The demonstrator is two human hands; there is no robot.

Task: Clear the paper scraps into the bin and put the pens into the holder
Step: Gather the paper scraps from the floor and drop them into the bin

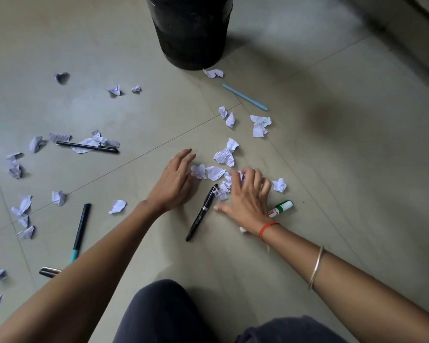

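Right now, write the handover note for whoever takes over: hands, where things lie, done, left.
Left hand: open, flat by the middle scraps, holding nothing.
Right hand: fingers curled over a clump of paper scraps, gathering; grip not confirmed.
Bin: upright at the top; one scrap lies at its base.
Pens on the floor: black pen between the hands, black pen left, teal-tipped pen, light blue pen. Glue stick by the right wrist.
Holder: not in view.
Done: nothing evident. Left: all scraps, all pens.
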